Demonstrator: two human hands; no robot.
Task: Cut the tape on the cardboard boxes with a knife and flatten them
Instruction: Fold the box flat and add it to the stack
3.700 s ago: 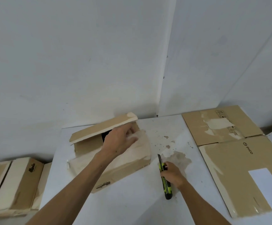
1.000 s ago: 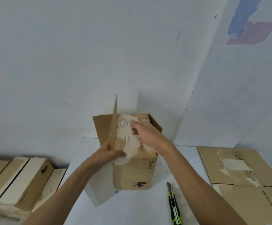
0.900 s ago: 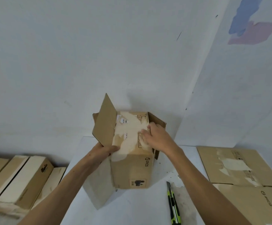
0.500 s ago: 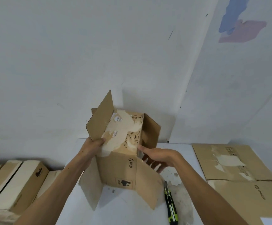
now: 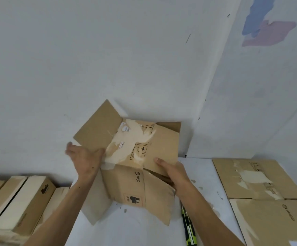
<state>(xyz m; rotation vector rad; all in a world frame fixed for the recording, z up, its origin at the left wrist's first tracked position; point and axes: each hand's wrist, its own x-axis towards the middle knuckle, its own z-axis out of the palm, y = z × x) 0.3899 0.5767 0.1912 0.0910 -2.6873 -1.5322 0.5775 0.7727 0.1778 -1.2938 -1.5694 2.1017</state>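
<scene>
A brown cardboard box (image 5: 140,153) with torn pale tape and open flaps is held tilted above the white table (image 5: 137,229), its walls skewed. My left hand (image 5: 86,161) presses with spread fingers against the box's left side, below the raised left flap. My right hand (image 5: 173,171) grips the right panel, thumb on top and fingers underneath. The green and black knife (image 5: 188,226) lies on the table beside my right forearm, held by neither hand; its far end is hidden behind the box's lower flap.
Two flattened boxes (image 5: 257,178) (image 5: 272,219) lie on the table's right part. Several taped boxes (image 5: 20,199) stand in a row low on the left, beyond the table's edge. White walls meet in a corner close behind the table.
The box has leaned over and spread wider than half a second ago. My right hand moved from under the box to its right panel. My left hand slid outward on the left side.
</scene>
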